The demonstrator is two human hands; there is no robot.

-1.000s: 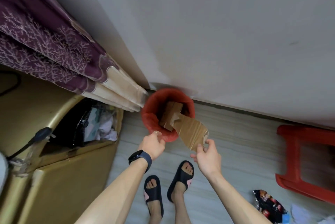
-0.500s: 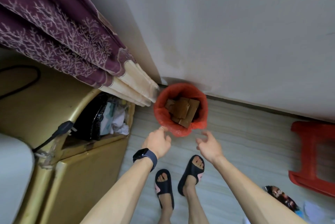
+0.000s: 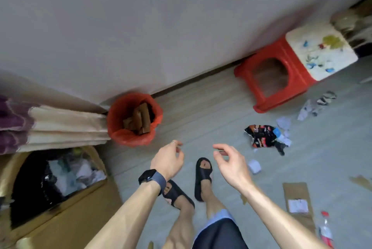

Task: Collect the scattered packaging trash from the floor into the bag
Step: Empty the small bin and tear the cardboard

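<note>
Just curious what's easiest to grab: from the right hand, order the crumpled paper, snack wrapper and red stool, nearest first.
1. Crumpled paper, just right of the right hand.
2. Snack wrapper, farther ahead and right.
3. Red stool, farthest, up right.

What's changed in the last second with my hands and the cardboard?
The right hand let go of the cardboard, which now lies inside the red bag. The left hand left the bag's rim; both hands have pulled back, empty. The bag stays by the wall.

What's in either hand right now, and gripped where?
Nothing is held. The left hand and right hand hover empty, fingers loosely curled, near the bag. The cardboard lies inside it.
</note>
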